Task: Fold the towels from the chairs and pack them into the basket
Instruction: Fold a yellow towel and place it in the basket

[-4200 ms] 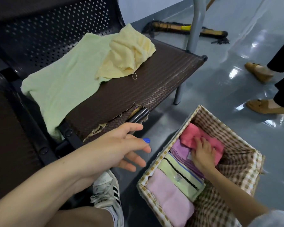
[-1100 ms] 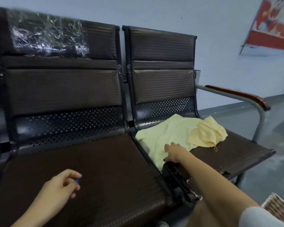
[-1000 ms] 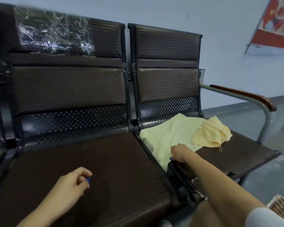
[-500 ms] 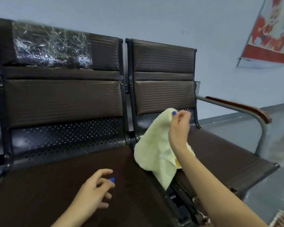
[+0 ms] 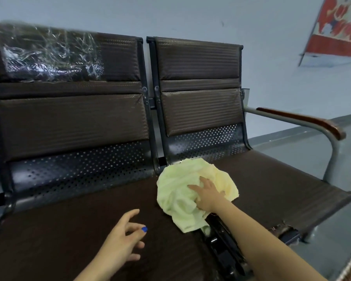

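The right hand (image 5: 208,196) rested on a crumpled pale green terry towel (image 5: 178,191), fingers spread, apparently pressing rather than gripping it. A bunched pale yellow cloth (image 5: 226,182) lay against the towel's right side. Both sat across the gap between two dark brown woven-pattern chair seats (image 5: 282,185). The left hand (image 5: 124,238) hovered loosely open, holding nothing, above the left seat.

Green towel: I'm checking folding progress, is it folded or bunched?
Bunched. The green towel lies crumpled across the gap between the seats, with the right hand resting on it.
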A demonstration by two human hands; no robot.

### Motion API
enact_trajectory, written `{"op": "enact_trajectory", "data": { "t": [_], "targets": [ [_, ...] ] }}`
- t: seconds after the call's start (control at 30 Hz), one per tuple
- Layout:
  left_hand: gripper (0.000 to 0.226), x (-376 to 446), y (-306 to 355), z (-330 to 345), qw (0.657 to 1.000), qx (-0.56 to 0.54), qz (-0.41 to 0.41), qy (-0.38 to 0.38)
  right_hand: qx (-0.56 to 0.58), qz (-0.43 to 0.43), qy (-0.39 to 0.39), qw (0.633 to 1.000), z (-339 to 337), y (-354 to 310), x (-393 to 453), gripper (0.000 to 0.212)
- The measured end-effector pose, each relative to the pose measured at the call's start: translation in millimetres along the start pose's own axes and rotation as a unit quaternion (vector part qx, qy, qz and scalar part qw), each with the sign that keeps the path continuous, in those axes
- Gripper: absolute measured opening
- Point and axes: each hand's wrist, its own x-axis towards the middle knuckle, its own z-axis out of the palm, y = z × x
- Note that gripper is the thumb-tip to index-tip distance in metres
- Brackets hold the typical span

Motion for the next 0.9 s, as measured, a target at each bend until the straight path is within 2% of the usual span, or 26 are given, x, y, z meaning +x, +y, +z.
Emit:
{"op": "enact_trajectory", "data": {
  "t": [0.17, 0.23, 0.37, 0.43, 0.5, 0.6, 0.63, 0.7, 0.73, 0.77, 0.83, 0.9],
  "targets": [
    [0.039, 11.7, -5.9, -3.9, 1.000, 0.012, -0.027, 0.006, -0.002, 0.035, 0.105, 0.994, 0.1, 27.5, 12.3, 0.055],
    [0.037, 16.3, -7.5, -3.7, 0.999, 0.021, -0.033, -0.002, 0.014, 0.082, 0.136, 0.987, -0.5, 57.0, 8.7, 0.054],
    [0.033, 25.1, -12.1, -3.5, 0.998, 0.034, -0.039, -0.025, -0.053, 0.212, 0.218, 0.951, -0.7, 123.1, -16.2, 0.047],
    [0.032, 29.9, -16.5, -1.9, 0.997, 0.049, -0.038, -0.036, -0.029, 0.254, 0.234, 0.938, -4.4, 136.0, -24.3, 0.046],
    [0.031, 33.9, -20.7, 0.9, 0.996, 0.067, -0.037, -0.042, 0.057, 0.266, 0.240, 0.932, -7.7, 143.9, -26.2, 0.057],
    [0.029, 38.2, -25.4, 4.7, 0.995, 0.083, -0.036, -0.048, 0.222, 0.227, 0.256, 0.913, -14.4, 156.8, -33.6, 0.083],
    [0.028, 39.2, -25.8, 5.1, 0.994, 0.088, -0.035, -0.052, 0.278, 0.199, 0.267, 0.901, -14.6, 161.2, -36.7, 0.082],
    [0.023, 38.5, -25.7, 6.4, 0.993, 0.096, -0.038, -0.061, 0.388, 0.184, 0.292, 0.855, -17.1, 164.6, -46.7, 0.072],
    [0.021, 37.7, -25.4, 7.3, 0.992, 0.101, -0.040, -0.066, 0.394, 0.198, 0.294, 0.848, -18.3, 165.9, -52.1, 0.065],
    [0.019, 36.7, -24.9, 8.2, 0.991, 0.107, -0.040, -0.071, 0.375, 0.212, 0.284, 0.857, -18.4, 168.7, -56.8, 0.058],
    [0.017, 33.9, -23.3, 10.3, 0.989, 0.118, -0.038, -0.077, 0.267, 0.229, 0.226, 0.908, -16.4, 173.4, -65.5, 0.041],
    [0.016, 30.9, -21.4, 10.9, 0.989, 0.122, -0.035, -0.078, 0.244, 0.241, 0.195, 0.919, -16.1, 173.1, -72.2, 0.026]
  ]
}}
